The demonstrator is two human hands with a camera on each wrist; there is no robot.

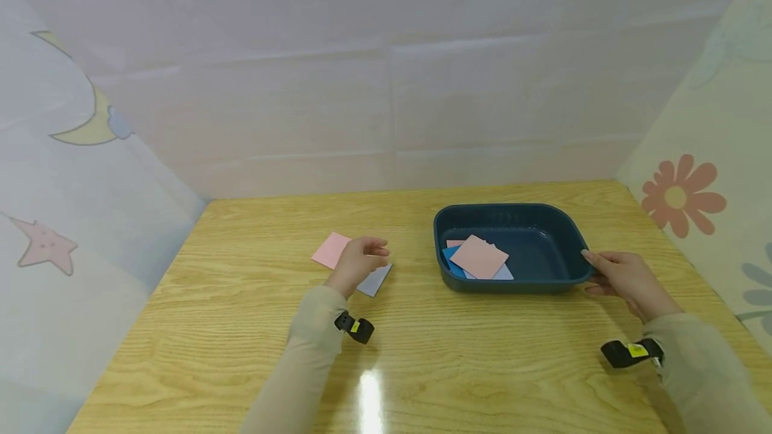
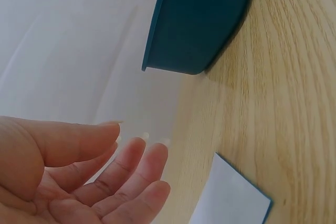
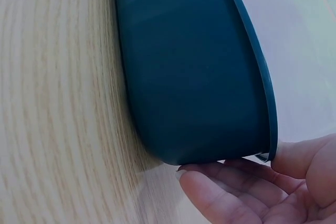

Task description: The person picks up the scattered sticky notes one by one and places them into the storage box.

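My right hand (image 1: 621,280) grips the right end of a dark teal basin (image 1: 525,286), thumb over the rim and fingers against the outer wall, as the right wrist view also shows. Inside the basin, a pink square card (image 1: 479,257) lies on top of blue and pale cards at the left. My left hand (image 1: 360,263) hovers over the table with loosely bent fingers and nothing between them. Below it lies a pale grey card (image 1: 375,280), whose blue-edged corner shows in the left wrist view. Another pink card (image 1: 331,250) lies just behind the left hand, partly covered by it.
The wooden table (image 1: 199,327) runs back to a pale cloth wall (image 1: 289,106). Printed cloth panels stand at the left and right sides. Both wrists carry a black strap with a small camera.
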